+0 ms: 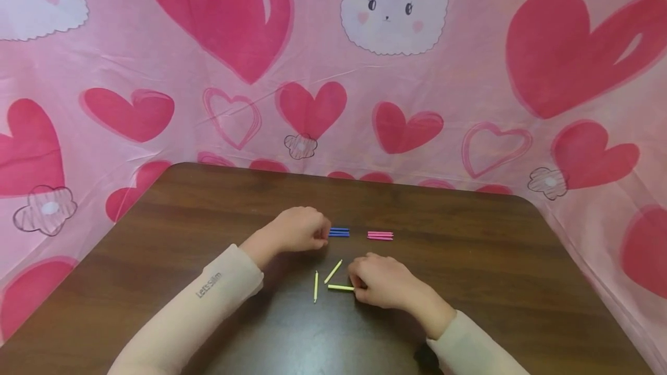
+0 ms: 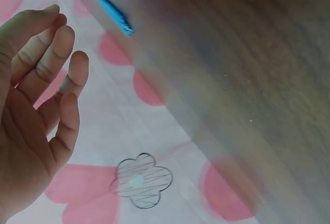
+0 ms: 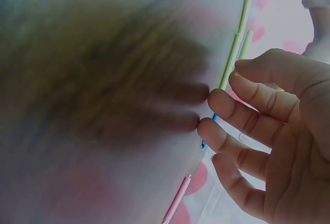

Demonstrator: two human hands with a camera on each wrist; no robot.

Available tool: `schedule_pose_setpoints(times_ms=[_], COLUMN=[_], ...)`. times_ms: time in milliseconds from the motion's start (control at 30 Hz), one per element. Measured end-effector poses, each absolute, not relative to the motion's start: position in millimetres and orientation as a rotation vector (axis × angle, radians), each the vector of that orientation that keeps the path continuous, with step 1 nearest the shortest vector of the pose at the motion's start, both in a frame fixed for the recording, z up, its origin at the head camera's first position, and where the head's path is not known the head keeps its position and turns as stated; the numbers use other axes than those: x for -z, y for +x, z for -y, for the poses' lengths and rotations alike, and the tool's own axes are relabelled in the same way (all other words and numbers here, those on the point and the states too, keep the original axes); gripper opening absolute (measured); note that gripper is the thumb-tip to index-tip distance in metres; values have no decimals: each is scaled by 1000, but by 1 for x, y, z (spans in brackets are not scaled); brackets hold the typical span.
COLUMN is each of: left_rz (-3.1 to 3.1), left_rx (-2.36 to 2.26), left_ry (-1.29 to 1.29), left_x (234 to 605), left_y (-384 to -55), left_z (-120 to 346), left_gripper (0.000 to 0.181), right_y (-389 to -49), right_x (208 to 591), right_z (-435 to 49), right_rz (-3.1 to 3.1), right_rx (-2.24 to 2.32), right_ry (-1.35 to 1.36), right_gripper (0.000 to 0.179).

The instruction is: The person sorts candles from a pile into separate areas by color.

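A heart-print backdrop (image 1: 323, 33) hangs behind the wood-grain table (image 1: 130, 300). The left hand (image 1: 299, 229), loosely curled around nothing, is at the left end of three blue sticks (image 1: 341, 232); the right hand (image 1: 383, 281) pinches one end of a slim yellow stick (image 1: 341, 287) on the table. Three pink sticks (image 1: 380, 236) lie beyond the right hand. A stray brush of the left hand could skew the blue row, and a slack pinch might swing the yellow stick into its slanting yellow neighbour (image 1: 333, 271)

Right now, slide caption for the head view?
Right hand pinches one of three yellow sticks; left hand near blue sticks, pink sticks to their right.
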State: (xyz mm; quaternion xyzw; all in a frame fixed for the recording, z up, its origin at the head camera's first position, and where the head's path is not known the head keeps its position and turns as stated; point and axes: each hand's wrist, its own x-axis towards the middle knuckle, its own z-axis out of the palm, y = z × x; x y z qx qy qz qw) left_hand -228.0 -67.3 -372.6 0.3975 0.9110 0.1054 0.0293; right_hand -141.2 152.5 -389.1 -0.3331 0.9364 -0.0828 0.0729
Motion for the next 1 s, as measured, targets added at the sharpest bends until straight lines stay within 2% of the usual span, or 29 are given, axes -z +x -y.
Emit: schedule_pose_setpoints(times_ms=[333,1000], left_rz=[-2870,-2766], left_rx=[-326,-371], left_ry=[1407,1416], left_x=[362,370], left_y=[-202,-172], left_z=[78,85], left_gripper=[9,6], right_y=[-139,-137], right_x=[384,384], right_z=[-155,-147], right_rz=[-2799,-2832], right_rx=[284,327], right_ry=[-978,-1008], right_gripper=[23,23])
